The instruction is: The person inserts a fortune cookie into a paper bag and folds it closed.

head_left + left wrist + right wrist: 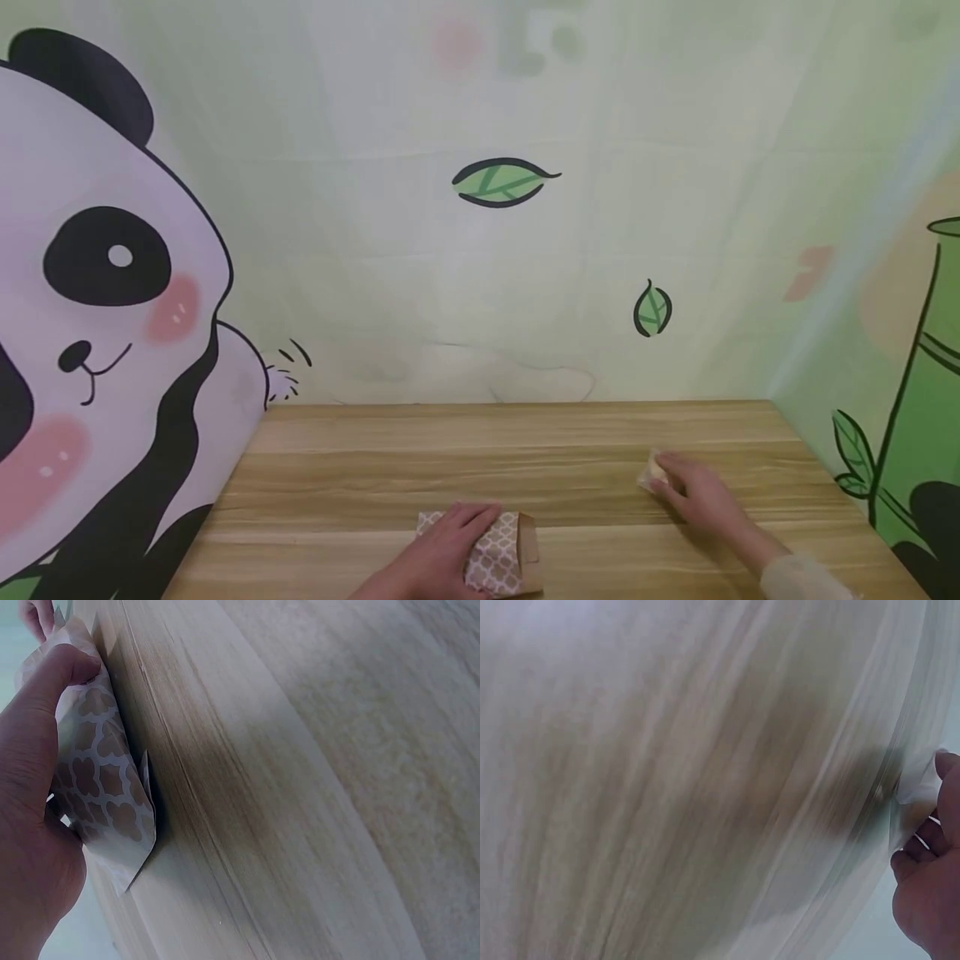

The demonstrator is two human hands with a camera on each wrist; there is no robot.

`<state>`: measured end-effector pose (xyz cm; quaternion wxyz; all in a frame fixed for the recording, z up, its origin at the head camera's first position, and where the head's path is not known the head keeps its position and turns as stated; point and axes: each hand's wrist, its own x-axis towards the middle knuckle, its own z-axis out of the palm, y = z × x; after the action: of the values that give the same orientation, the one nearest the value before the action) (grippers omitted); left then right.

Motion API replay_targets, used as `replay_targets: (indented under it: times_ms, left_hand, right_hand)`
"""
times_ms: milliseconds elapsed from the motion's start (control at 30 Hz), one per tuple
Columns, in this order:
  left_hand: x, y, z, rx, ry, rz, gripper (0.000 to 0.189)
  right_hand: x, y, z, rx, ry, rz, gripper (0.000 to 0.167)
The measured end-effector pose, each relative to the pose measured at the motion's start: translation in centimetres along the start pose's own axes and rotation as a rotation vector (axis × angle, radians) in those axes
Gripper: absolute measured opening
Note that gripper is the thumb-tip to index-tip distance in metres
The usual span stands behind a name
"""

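A brown paper bag with a white lattice pattern lies near the table's front, its opening facing right. My left hand holds it, with the fingers across the top. In the left wrist view, the left thumb presses along the side of the bag. Farther to the right, my right hand pinches a small packet in a clear wrapper with something pale yellow inside. The right wrist view shows part of this packet between thumb and fingers; its exact contents cannot be told.
The wood-grain table ends at a pale green backdrop behind it. A printed panda is on the left and printed green bamboo on the right.
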<state>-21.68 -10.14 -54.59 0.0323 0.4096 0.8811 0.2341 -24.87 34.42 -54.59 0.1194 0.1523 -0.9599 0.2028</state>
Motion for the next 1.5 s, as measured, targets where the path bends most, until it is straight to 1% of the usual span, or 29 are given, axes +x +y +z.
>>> replay_targets:
  times_ms: [133,267,433,533,667,733,800,867,933,1033,1067,1133,1200,1300,1500]
  left_hand:
    - [0.0,0.0,0.1,0.021,0.016,0.015,0.1]
    - [0.0,0.0,0.0,0.021,0.01,0.007,0.101]
    - [0.0,0.0,0.0,0.015,0.009,-0.012,0.103]
    - [-0.1,0.1,0.0,0.021,0.002,-0.029,0.103]
    - [-0.1,0.1,-0.1,0.022,-0.016,-0.057,0.104]
    - [-0.1,0.2,-0.1,0.019,-0.02,-0.067,0.104]
    - [-0.1,0.2,-0.2,0.025,-0.014,-0.063,0.105]
    - [-0.2,0.2,-0.2,0.026,-0.01,-0.06,0.104]
    - [-0.2,0.2,-0.2,0.028,-0.007,-0.057,0.104]
    - [-0.2,0.1,-0.2,0.027,-0.007,-0.053,0.103]
    - [-0.2,0.1,-0.2,0.028,-0.008,-0.054,0.103]
    - [-0.2,0.0,-0.2,0.032,-0.008,-0.053,0.103]
    - [-0.3,0.1,-0.1,0.04,-0.007,-0.054,0.103]
    - [-0.3,0.2,-0.1,0.054,-0.002,-0.05,0.104]
    - [-0.2,0.4,-0.2,0.048,0.006,-0.039,0.103]
  right_hand:
    - [-0.6,-1.3,0.1,0.011,0.001,-0.087,0.047]
    - [-1.1,-2.3,0.3,0.016,-0.002,-0.168,0.047]
    - [-1.5,-3.0,0.4,0.02,-0.021,-0.256,0.048]
    - [-1.6,-3.1,0.4,0.03,-0.034,-0.289,0.049]
    - [-1.8,-3.0,0.3,0.036,-0.035,-0.292,0.049]
    - [-1.9,-3.0,0.1,0.059,-0.035,-0.261,0.049]
    - [-2.1,-3.0,-0.3,0.097,-0.039,-0.194,0.05]
    - [-2.1,-3.1,-0.7,0.146,-0.05,-0.097,0.051]
    - [-2.0,-3.2,-1.1,0.193,-0.066,0.022,0.054]
    - [-1.5,-3.4,-1.5,0.256,-0.105,0.191,0.062]
    - [-1.4,-3.4,-1.6,0.272,-0.115,0.236,0.065]
    - [-1.0,-3.5,-1.5,0.3,-0.137,0.296,0.071]
    - [-0.8,-3.6,-1.3,0.321,-0.153,0.329,0.076]
    - [-0.5,-3.6,-0.8,0.337,-0.155,0.342,0.08]
    - [-0.1,-3.7,-0.1,0.358,-0.136,0.366,0.079]
